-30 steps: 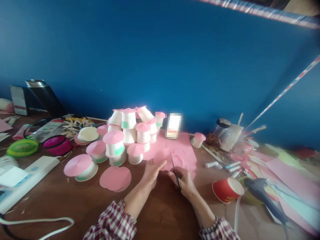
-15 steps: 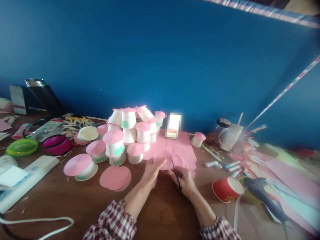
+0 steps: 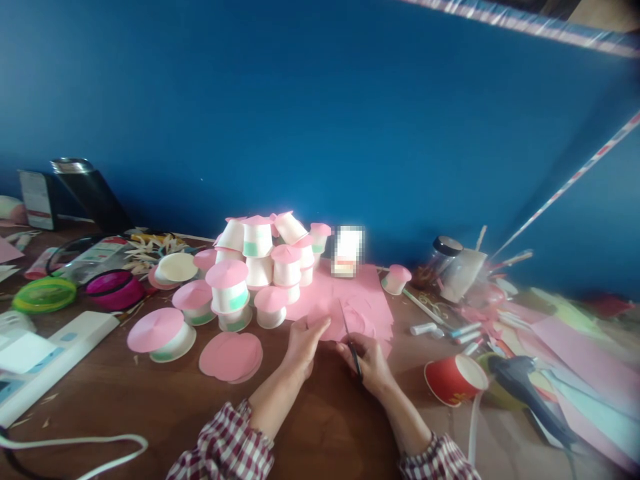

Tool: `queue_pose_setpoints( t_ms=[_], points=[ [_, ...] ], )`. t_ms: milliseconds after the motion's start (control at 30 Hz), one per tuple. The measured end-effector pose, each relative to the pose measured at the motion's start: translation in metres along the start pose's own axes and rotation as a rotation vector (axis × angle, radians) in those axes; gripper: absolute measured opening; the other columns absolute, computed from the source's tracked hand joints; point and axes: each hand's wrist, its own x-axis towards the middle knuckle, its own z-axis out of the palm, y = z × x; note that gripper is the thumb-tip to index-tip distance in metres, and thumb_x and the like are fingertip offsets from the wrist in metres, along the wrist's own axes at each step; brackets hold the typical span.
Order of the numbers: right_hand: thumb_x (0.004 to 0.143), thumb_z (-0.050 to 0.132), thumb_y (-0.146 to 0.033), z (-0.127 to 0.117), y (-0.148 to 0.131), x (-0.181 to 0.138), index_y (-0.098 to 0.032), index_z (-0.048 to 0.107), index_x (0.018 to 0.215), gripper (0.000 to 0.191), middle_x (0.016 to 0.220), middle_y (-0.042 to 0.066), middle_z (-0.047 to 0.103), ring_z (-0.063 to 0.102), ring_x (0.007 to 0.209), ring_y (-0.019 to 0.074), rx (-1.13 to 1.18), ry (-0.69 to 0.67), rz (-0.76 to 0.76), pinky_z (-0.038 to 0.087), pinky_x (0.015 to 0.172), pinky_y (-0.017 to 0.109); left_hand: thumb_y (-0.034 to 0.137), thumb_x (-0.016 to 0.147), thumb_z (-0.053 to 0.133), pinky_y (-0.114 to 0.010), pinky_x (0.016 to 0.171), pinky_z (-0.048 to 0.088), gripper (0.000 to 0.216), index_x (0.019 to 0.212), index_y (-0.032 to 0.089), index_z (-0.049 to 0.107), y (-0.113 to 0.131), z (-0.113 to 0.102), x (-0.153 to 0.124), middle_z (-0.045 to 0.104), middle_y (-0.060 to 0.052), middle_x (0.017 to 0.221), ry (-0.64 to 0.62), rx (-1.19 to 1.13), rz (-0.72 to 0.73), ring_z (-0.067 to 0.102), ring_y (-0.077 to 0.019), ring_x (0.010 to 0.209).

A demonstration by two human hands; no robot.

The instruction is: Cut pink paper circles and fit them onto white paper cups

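Pink paper [image 3: 350,303] lies toward the table's [image 3: 150,400] far edge, near its middle, and we pinch its near rim with our left hand [image 3: 304,340], fingers narrowed on it. Our right hand [image 3: 367,360] is wrapped around the scissors [image 3: 349,337], blades pointing up into the paper. Left of our hands rest stacked pink discs [image 3: 231,357] and paper cups [image 3: 260,260]; right, a red cup [image 3: 455,379].

Deep blue wall [image 3: 350,120] fills background. Brown wooden counter [image 3: 150,407] butts against it. Striped trim strip [image 3: 525,23] along top right. Soft even light.
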Motion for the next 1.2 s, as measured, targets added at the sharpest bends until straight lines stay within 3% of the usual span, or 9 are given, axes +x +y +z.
queue_pose_setpoints(
  t_ms=[333, 1200],
  points=[
    [0.077, 0.066, -0.036, -0.0009, -0.0054, -0.0008, -0.014, 0.056, 0.069, 0.026, 0.049, -0.006, 0.041, 0.038, 0.044, 0.007, 0.014, 0.011, -0.028, 0.025, 0.04, 0.019, 0.035, 0.063, 0.075, -0.031, 0.063, 0.049, 0.031, 0.075, 0.008, 0.067, 0.003, 0.0029, -0.002, 0.068, -0.011, 0.07, 0.032, 0.04, 0.019, 0.062, -0.0202, 0.067],
    [0.076, 0.065, -0.042, 0.0008, -0.0024, -0.0004, -0.014, 0.056, 0.068, 0.031, 0.044, -0.006, 0.04, 0.037, 0.038, 0.0068, -0.063, 0.017, 0.019, 0.023, 0.036, 0.018, 0.035, 0.06, 0.077, -0.03, 0.061, 0.05, 0.032, 0.076, 0.01, 0.066, 0.0054, 0.0046, -0.0025, 0.067, -0.007, 0.067, 0.066, -0.051, 0.003, 0.062, -0.0173, 0.061]
  ],
)
